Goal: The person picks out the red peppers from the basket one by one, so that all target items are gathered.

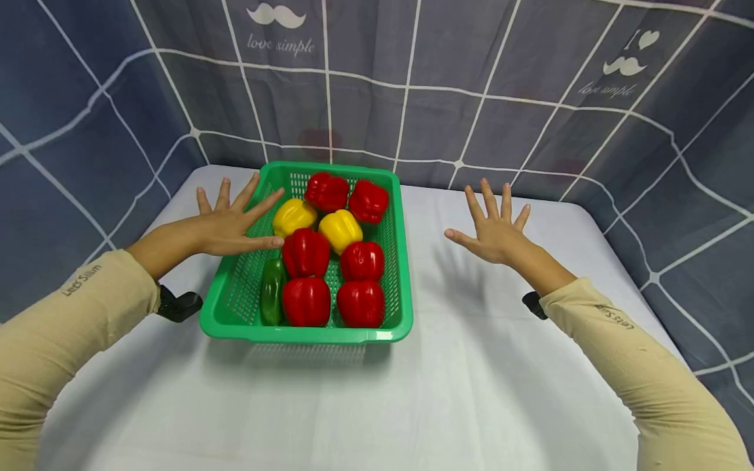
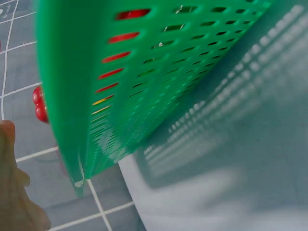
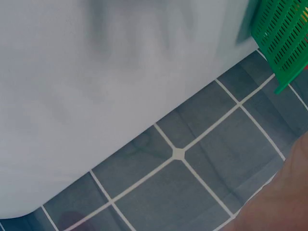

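Fingers spread wide, my left hand [image 1: 226, 226] hovers over the left rim of a green plastic basket [image 1: 306, 335], holding nothing. Red bell peppers [image 1: 306, 254], two yellow bell peppers [image 1: 340, 230] and one long green vegetable [image 1: 273, 291], like a cucumber, lie inside. In the left wrist view the perforated side of the basket [image 2: 159, 72] stands close, with part of the left hand [image 2: 17, 192] at the edge. My right hand [image 1: 497, 232] is raised over the table to the right of the basket, its fingers fanned out and bare.
A white-covered table [image 1: 471, 392] carries the basket near its back left. Grey-blue curtains [image 1: 448, 52] with white grid lines surround the table at the back and both sides. Dark straps [image 1: 179, 305] sit at the wrists, beside beige sleeves [image 1: 648, 373].
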Motion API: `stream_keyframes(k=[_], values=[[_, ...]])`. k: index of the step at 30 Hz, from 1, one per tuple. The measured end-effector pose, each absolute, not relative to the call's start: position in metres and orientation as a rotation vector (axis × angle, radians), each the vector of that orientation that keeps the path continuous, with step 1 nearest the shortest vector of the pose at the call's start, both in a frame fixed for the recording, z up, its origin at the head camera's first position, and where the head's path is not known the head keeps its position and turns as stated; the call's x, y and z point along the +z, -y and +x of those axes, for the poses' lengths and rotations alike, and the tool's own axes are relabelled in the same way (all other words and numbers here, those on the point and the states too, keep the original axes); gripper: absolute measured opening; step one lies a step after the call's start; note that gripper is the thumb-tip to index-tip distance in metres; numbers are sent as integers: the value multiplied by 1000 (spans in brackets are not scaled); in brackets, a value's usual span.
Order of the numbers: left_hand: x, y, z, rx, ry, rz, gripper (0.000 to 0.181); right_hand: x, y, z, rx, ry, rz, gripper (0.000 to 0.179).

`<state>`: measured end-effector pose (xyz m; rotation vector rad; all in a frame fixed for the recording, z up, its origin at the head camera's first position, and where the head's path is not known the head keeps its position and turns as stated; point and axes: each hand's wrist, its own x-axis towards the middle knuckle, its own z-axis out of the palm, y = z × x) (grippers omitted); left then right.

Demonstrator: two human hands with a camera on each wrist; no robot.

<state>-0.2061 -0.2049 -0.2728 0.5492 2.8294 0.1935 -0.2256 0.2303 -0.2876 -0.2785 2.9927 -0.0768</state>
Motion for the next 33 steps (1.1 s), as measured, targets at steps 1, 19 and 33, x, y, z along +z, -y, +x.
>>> stream_keyframes(k=[1, 19, 33], values=[[-273, 205, -206, 197, -2827, 546, 89, -288, -230, -226, -77, -2993, -280, 91], [-275, 209, -210, 194, -2824, 520, 90, -288, -224, -234, -84, -2986, -300, 92], [-295, 240, -198, 898, -2622, 557, 77, -282, -193, -253, -263, -3001, -392, 95]])
